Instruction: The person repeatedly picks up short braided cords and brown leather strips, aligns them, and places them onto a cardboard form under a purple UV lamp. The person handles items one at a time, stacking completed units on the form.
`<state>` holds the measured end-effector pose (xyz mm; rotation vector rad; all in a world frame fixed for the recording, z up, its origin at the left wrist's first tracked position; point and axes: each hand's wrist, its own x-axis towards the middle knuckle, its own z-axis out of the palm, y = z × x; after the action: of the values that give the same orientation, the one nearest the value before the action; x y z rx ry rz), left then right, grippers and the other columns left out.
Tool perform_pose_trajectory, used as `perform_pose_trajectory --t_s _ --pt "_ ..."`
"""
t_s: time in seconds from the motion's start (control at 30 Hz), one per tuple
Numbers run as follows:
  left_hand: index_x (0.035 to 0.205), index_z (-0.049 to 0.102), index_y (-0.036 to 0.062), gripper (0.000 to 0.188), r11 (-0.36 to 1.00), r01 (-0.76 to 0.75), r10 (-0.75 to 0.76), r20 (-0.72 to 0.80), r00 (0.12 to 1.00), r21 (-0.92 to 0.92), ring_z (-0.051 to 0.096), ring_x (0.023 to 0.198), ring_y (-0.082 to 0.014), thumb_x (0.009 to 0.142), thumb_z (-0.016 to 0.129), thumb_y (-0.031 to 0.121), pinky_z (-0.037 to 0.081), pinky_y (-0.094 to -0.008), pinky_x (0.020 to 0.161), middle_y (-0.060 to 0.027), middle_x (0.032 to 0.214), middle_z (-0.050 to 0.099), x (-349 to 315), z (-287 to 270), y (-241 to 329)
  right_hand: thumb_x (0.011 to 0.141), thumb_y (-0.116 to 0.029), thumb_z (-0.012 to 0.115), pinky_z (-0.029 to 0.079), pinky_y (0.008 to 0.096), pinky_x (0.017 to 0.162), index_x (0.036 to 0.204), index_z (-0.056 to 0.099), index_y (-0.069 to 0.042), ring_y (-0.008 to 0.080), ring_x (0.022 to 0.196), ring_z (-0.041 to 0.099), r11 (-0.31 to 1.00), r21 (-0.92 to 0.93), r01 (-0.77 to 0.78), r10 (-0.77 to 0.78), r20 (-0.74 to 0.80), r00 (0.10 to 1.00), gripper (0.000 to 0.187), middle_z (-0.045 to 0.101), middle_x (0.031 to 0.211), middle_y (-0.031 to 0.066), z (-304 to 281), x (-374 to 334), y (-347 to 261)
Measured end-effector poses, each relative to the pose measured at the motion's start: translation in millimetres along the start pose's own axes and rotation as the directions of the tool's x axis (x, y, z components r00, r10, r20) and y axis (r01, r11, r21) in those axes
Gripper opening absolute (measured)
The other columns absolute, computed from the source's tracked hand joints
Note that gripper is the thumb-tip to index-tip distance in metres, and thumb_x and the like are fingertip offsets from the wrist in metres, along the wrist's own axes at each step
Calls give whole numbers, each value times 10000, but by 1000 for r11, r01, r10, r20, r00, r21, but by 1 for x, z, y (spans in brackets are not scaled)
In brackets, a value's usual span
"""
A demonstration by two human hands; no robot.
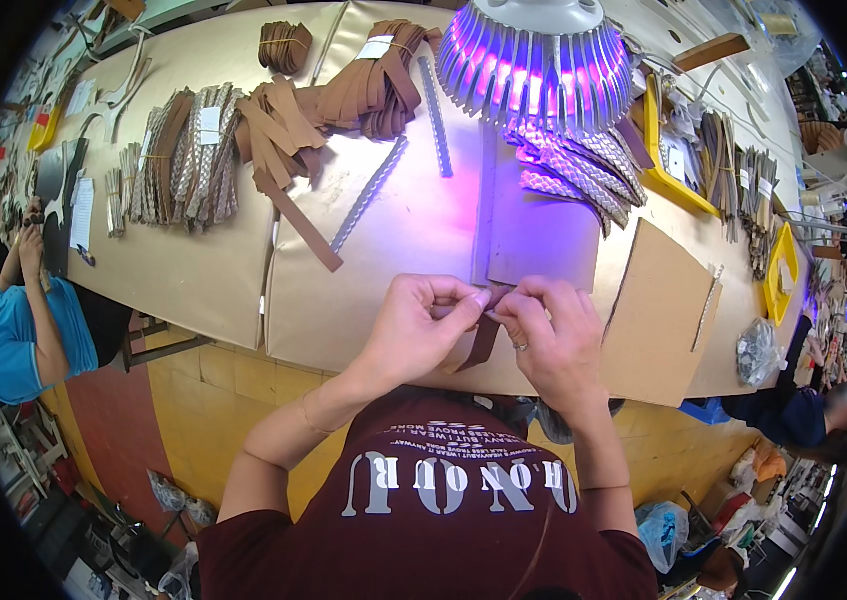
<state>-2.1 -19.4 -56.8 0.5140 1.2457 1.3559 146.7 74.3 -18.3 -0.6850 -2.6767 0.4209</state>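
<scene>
Near the table's front edge, my left hand (422, 325) and my right hand (556, 335) meet with their fingertips pinched close together. Between them is a dark brown strip (481, 345), its lower end hanging down past the fingers. Both thumbs and forefingers appear closed on its upper part; the exact grip is partly hidden by the fingers. Just beyond my hands lies a flat board (544, 245) lit purple. On it rest several braided strips (594, 180), under a finned metal lamp (537, 75) that glows purple and pink.
Left of centre lie loose brown strips (279, 130), a tied brown bundle (374, 95) and braided bundles (206, 165). A cardboard sheet (649, 310) sits at right, with yellow trays (679, 190) beyond. A co-worker in a blue shirt (39, 335) is at far left.
</scene>
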Motion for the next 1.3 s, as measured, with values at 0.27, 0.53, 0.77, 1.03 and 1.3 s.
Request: perform_pose_trajectory --t_s 0.27,0.53,0.77,1.03,1.3 --pt "926 649 -23 149 834 47 217 -406 888 550 681 690 -199 938 599 117 529 -308 615 -73 771 679 27 -61 -23 753 -34 710 468 335 694 862 583 -44 254 747 582 772 623 -124 30 160 987 168 637 865 104 -41 -24 -3" --pt "1304 549 81 425 100 92 686 -135 715 991 566 1119 -341 882 594 103 462 -450 904 -187 1280 547 15 -47 2 795 92 685 519 308 722 919 570 9 212 769 650 396 903 -168 529 -75 845 188 659 842 136 -69 -27 -21" --pt "1243 579 -1 322 930 -359 271 526 806 72 578 1089 -194 953 582 140 430 -332 958 -109 1176 618 13 21 28 852 51 646 491 281 801 1134 479 -7 168 847 610 476 879 -16 569 -294 768 332 630 876 99 -63 -17 -2" --pt "993 683 -23 165 979 -178 153 223 963 98 586 745 -64 882 693 99 492 -232 683 -31 845 672 58 16 12 941 -5 576 440 237 726 1147 502 -22 96 755 532 510 836 -200 754 -323 572 220 611 831 52 -29 -33 91" --pt "1010 682 16 221 828 -294 415 -168 894 477 621 682 -131 833 737 136 501 -275 645 -52 815 673 61 15 -11 961 -100 592 460 242 732 1089 559 -9 107 805 579 538 730 -421 782 -246 573 160 640 890 68 22 -44 107"
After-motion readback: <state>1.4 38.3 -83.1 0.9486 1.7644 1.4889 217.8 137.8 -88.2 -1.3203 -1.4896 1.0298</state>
